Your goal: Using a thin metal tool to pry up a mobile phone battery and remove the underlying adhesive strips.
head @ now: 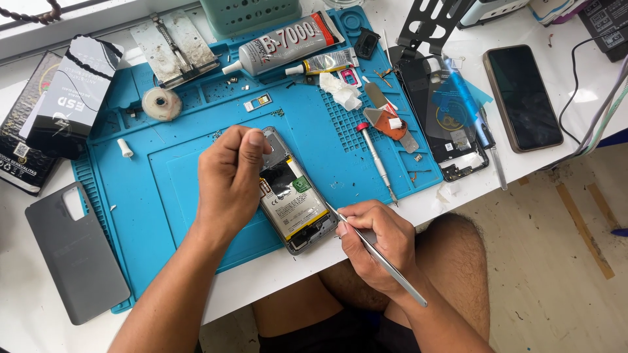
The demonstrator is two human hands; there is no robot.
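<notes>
An opened phone (292,194) lies back-up on the blue repair mat (163,176), its battery and inner boards exposed. My left hand (229,180) rests on the phone's upper left side, fingers curled and thumb pressing near its top edge. My right hand (376,242) grips metal tweezers (379,255) like a pen. The tweezer tips touch the phone's lower right edge. The phone's bottom end hangs near the mat's front edge.
A grey phone back cover (75,255) lies at left. A screwdriver (378,160), glue tube (288,42), tape roll (161,103), a second dismantled phone (441,117) and a dark phone (522,98) sit behind. Boxes (65,98) stand at far left. The table edge runs just below the phone.
</notes>
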